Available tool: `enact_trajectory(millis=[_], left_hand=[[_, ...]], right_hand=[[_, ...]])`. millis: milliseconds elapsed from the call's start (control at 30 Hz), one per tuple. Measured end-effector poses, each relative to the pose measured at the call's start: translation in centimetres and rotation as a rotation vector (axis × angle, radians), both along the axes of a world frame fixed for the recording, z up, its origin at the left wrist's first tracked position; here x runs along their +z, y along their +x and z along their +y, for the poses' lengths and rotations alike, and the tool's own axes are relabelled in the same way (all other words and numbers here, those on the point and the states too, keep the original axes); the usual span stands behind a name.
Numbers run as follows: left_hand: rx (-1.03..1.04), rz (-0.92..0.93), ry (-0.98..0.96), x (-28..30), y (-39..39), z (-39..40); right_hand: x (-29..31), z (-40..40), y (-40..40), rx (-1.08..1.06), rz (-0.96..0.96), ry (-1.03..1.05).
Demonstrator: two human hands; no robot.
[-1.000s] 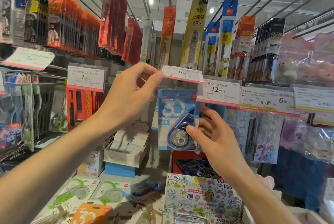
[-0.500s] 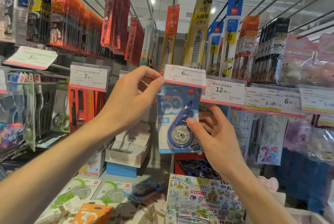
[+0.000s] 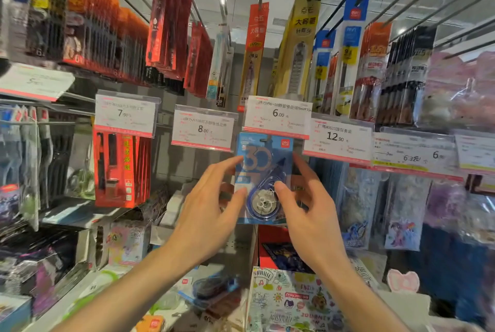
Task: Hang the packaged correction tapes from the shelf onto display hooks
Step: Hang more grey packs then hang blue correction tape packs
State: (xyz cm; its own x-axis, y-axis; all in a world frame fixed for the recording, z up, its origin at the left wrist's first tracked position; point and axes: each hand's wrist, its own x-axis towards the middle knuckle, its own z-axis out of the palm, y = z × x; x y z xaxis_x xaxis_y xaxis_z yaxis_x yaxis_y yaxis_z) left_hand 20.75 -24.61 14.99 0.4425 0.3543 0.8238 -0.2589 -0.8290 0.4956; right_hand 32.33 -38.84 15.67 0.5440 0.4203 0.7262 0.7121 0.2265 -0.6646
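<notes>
Hook behind the 6.00 tag (image 3: 277, 117) hidden; can't tell if the tape pack (image 3: 263, 171) sits fully on it. Left hand (image 3: 211, 214) and right hand (image 3: 308, 214) cover the pack's side edges. Right-side packs (image 3: 455, 198) motion-blurred. Shelf (image 3: 80, 302) items smeared, cut by bottom edge. Tag small print unreadable.

The display hooks project from the back panel (image 3: 187, 160) in rows. One hook, behind the 6.00 price tag (image 3: 277, 116), carries a blue correction tape pack (image 3: 263, 179). The hook behind the 7.90 tag (image 3: 124, 113) carries red packs (image 3: 120, 171). Below, the shelf (image 3: 80, 297) holds loose blister packs: a blue one (image 3: 211, 287), a green-marked one (image 3: 107, 281) and an orange one (image 3: 151, 323). An illustrated box (image 3: 294, 302) stands on it at the right, just beside the blue pack.
</notes>
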Motion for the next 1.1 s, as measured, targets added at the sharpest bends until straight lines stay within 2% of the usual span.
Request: enact_trajectory(millis=[200, 433, 533, 700, 933, 1100], left_hand=[[0.054, 0.077, -0.062, -0.8, 2.6, 2.0], [-0.054, 0.120, -0.180, -0.3, 4.8, 3.1], [-0.065, 0.115, -0.205, -0.4, 5.4, 3.4], [-0.088, 0.106, -0.232, -0.6, 5.0, 3.9], [-0.012, 0.023, -0.362, -1.0, 2.5, 3.3], [-0.136, -0.050, -0.434, -1.6, -0.6, 1.0]], right_hand=[[-0.3, 1.8, 2.1, -0.124, -0.029, -0.145], [-0.4, 4.6, 3.9, -0.162, 0.036, -0.283], [-0.8, 5.7, 4.7, -0.126, 0.003, -0.280], [-0.9, 5.1, 5.5, -0.105, 0.064, -0.292], [-0.2, -0.1, 4.3, -0.090, 0.115, -0.196], [-1.2, -4.9, 1.9, -0.014, 0.209, -0.116]])
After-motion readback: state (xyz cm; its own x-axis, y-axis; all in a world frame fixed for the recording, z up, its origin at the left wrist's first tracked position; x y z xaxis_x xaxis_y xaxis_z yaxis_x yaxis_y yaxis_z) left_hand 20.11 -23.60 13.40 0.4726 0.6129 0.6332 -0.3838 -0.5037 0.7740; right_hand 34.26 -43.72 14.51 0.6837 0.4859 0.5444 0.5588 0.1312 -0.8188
